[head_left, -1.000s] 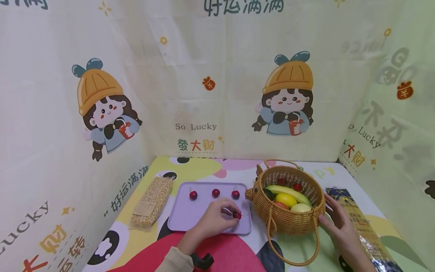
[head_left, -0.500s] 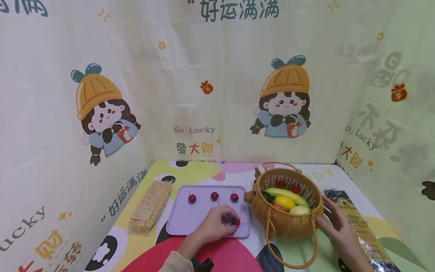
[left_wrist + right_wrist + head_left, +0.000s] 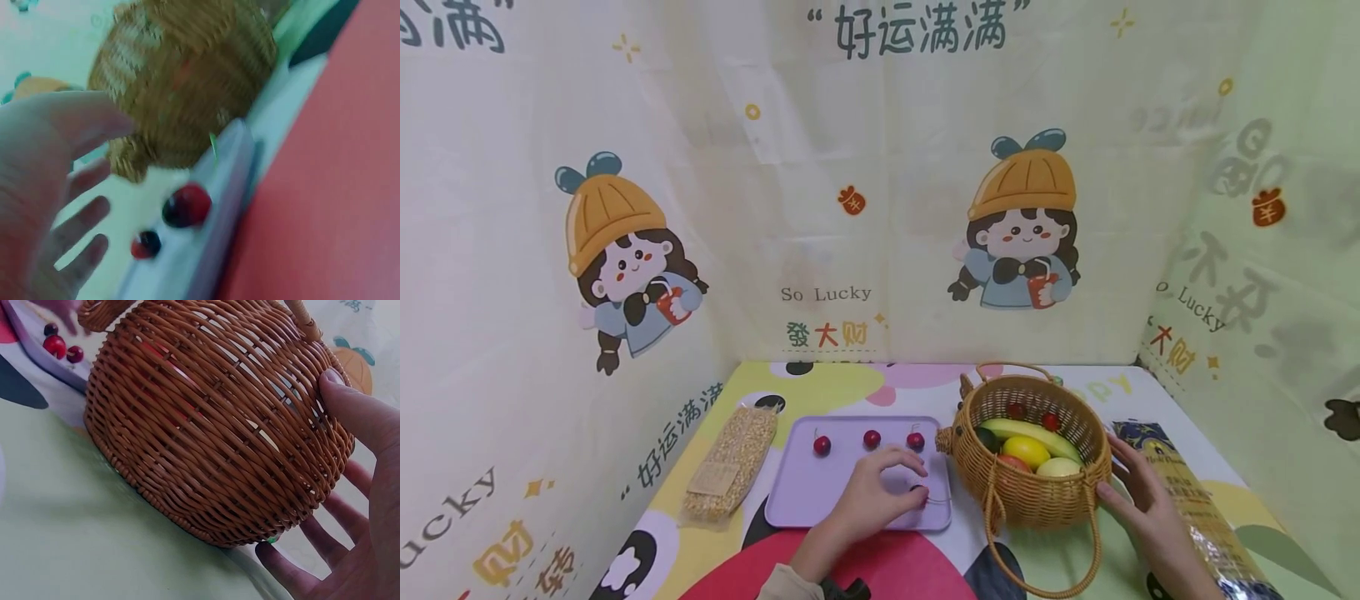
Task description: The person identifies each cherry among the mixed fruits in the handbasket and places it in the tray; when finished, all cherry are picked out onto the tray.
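My left hand (image 3: pixel 874 493) hovers over the front right of the lilac tray (image 3: pixel 805 500), thumb and fingers parted. Just by its thumb lies a dark red cherry (image 3: pixel 187 205) with a stem, apart from the hand in the left wrist view. Three more cherries (image 3: pixel 822 446) sit in a row along the tray's back. To the right stands a wicker basket (image 3: pixel 1037 504) holding a banana, a lemon, cherries and other fruit. My right hand (image 3: pixel 1146 508) rests against the basket's right side, its thumb (image 3: pixel 350 403) on the weave and its fingers spread.
A clear bag of corn kernels (image 3: pixel 730 467) lies left of the tray. Beyond my right hand is a gold and blue packet (image 3: pixel 1183 492). The basket's rope handle (image 3: pixel 1093 550) hangs down in front. Printed cloth walls (image 3: pixel 895 208) enclose the table.
My left hand has let go of the cherry, which stays on the tray's front right, and its fingers have spread and lifted. The right hand stays on the basket. The head view has tilted slightly up.
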